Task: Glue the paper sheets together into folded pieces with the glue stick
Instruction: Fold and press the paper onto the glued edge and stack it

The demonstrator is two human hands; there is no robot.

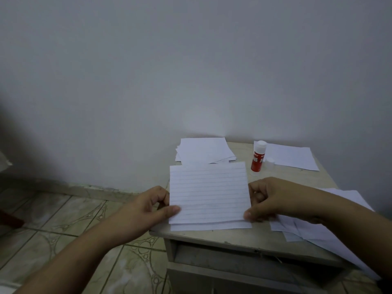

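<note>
Small table at lower right of the frame, pushed against the wall, serving as the work surface.

Lined sheet at the centre of the tabletop, lifted slightly off another sheet lying beneath it, whose lower edge peeks out below. Held by both side edges, probably to square it over the lower one before pressing or folding.

Loose sheets fanned out at the right edge, under the right forearm, likely pushed aside to keep the middle free. Paper stack at the back, centre of the frame, probably the supply. Single sheet at the back right corner.

Left hand at the sheet's left edge, thumb on top and fingers curled behind, pinching the paper. Right hand at the right edge, thumb tip on the lower corner and fingers curled, also pinching.

Glue stick upright at the back, between stack and single sheet, uncapped by the look of it, within easy reach. Cap just beside it on the right.
</note>
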